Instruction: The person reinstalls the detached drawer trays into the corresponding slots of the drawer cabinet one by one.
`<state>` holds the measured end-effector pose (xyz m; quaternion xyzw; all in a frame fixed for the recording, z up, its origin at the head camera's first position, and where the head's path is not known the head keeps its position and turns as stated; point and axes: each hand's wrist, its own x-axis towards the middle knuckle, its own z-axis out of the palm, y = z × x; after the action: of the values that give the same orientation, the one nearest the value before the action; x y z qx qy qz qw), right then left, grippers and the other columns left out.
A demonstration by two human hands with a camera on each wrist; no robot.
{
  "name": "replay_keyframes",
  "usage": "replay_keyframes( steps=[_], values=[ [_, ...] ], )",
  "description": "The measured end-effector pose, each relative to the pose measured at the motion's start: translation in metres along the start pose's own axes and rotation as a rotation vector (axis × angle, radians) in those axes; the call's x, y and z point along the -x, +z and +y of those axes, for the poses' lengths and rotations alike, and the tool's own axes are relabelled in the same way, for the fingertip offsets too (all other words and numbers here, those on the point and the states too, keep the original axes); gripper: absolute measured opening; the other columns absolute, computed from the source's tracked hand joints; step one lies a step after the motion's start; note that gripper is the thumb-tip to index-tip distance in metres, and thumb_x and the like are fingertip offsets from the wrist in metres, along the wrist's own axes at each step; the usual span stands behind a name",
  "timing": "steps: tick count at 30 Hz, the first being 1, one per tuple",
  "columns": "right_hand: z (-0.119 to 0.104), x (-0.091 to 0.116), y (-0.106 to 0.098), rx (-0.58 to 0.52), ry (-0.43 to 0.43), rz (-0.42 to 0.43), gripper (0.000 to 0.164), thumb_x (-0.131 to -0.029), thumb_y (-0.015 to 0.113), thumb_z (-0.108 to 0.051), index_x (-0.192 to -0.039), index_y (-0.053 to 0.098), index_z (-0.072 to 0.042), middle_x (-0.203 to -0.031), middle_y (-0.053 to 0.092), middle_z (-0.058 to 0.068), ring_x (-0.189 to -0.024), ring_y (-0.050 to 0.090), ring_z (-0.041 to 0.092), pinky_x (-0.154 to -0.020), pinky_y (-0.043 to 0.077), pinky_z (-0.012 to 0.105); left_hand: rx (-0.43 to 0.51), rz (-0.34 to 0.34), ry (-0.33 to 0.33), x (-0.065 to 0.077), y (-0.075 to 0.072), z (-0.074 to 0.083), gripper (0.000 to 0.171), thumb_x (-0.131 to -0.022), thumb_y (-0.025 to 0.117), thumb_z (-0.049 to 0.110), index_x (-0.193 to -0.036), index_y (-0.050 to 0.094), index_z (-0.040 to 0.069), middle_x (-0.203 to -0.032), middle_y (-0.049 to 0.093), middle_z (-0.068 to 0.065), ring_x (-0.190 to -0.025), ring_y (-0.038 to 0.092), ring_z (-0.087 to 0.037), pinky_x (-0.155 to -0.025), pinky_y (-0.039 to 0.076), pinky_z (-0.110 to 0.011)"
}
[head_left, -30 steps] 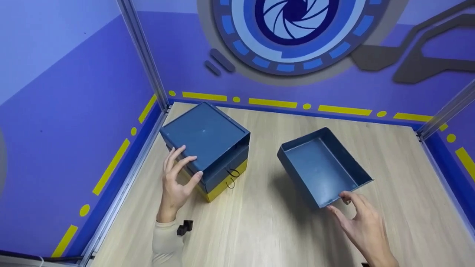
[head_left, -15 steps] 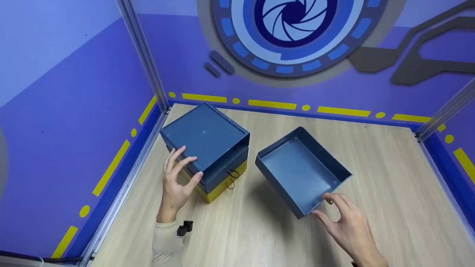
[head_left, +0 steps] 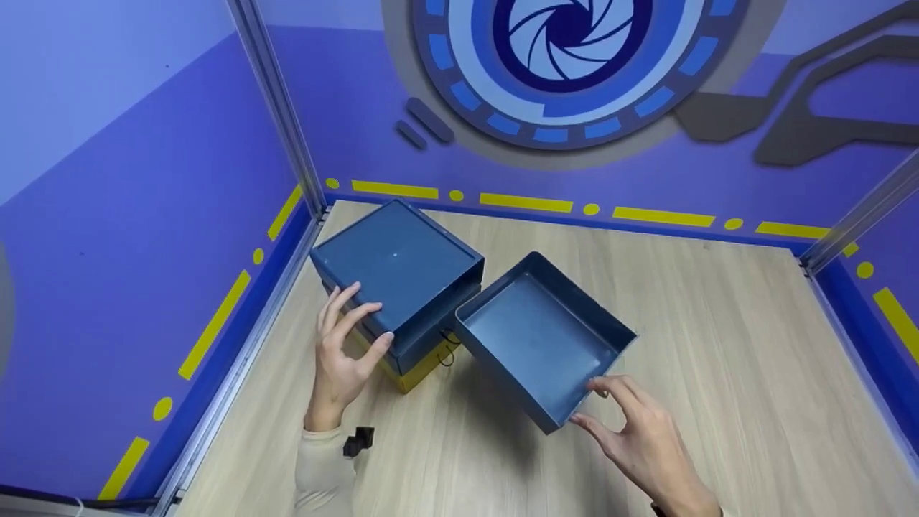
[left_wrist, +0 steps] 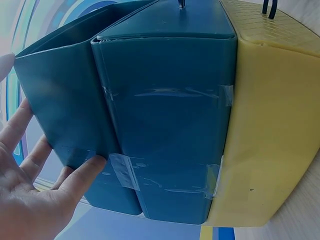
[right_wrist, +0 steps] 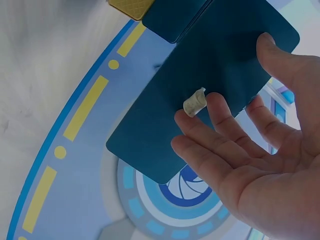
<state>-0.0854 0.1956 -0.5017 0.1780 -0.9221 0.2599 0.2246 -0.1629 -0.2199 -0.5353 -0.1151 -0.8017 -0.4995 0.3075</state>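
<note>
A stack of drawer units stands at left in the head view, with a blue case [head_left: 398, 258] on top whose front gapes. Below it are a blue unit [left_wrist: 165, 115] and a yellow one [left_wrist: 275, 135]. My left hand [head_left: 344, 359] rests spread fingers on the top case's side and upper edge. My right hand [head_left: 642, 424] pinches the front wall of an empty blue drawer [head_left: 538, 337], tilted above the table. The drawer's far left corner overlaps the stack's front corner in the head view. A small cream-coloured piece [right_wrist: 195, 102] sticks out from the drawer's front.
Thin black loops [head_left: 446, 357] hang at the front of the lower units. The wooden table [head_left: 754, 373] meets a purple back wall [head_left: 344, 108] and a left wall [head_left: 143, 237], with metal posts at the corners. Clear tape [left_wrist: 125, 172] crosses the units' side.
My right hand has carried the blue drawer leftward to the stack's front, turning it slightly. The left hand and the stack have stayed in place.
</note>
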Motion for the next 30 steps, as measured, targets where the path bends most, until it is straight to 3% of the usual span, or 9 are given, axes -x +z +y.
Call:
replay_keyframes(
  steps=[6,14,21,30],
  values=[
    [-0.009,0.002,0.007,-0.025,0.018,-0.031,0.052,-0.069,0.101,-0.016,-0.113,0.074,-0.016,-0.103,0.072,-0.004,-0.092,0.069,0.007,-0.072,0.061,0.032,0.001,0.0,0.013,0.001,0.0,-0.001,0.042,-0.086,0.084,0.014,-0.128,0.077,0.021,-0.161,0.052,-0.014,-0.16,0.027,-0.047,-0.12,0.016,-0.082],
    [-0.02,0.001,0.017,-0.112,-0.047,-0.057,0.053,-0.07,0.1,-0.017,-0.115,0.074,-0.015,-0.108,0.072,-0.01,-0.097,0.07,0.007,-0.078,0.063,0.032,0.0,-0.008,-0.021,-0.002,-0.001,0.001,0.042,-0.085,0.083,0.015,-0.126,0.077,0.018,-0.161,0.052,-0.015,-0.16,0.026,-0.046,-0.121,0.013,-0.083],
    [-0.03,0.0,0.018,-0.124,-0.066,-0.056,0.051,-0.071,0.1,-0.019,-0.115,0.074,-0.016,-0.109,0.071,-0.012,-0.097,0.074,0.009,-0.078,0.063,0.031,0.007,-0.004,-0.03,-0.002,-0.001,0.001,0.042,-0.084,0.084,0.015,-0.126,0.077,0.018,-0.161,0.051,-0.015,-0.159,0.026,-0.047,-0.12,0.013,-0.084],
    [-0.042,0.004,0.014,-0.124,-0.109,-0.029,0.053,-0.07,0.1,-0.018,-0.116,0.074,-0.016,-0.111,0.071,-0.014,-0.098,0.074,0.007,-0.081,0.058,0.019,0.01,-0.006,-0.038,0.0,0.0,0.001,0.041,-0.086,0.083,0.014,-0.126,0.076,0.017,-0.161,0.052,-0.015,-0.16,0.026,-0.045,-0.121,0.013,-0.083]
  ],
)
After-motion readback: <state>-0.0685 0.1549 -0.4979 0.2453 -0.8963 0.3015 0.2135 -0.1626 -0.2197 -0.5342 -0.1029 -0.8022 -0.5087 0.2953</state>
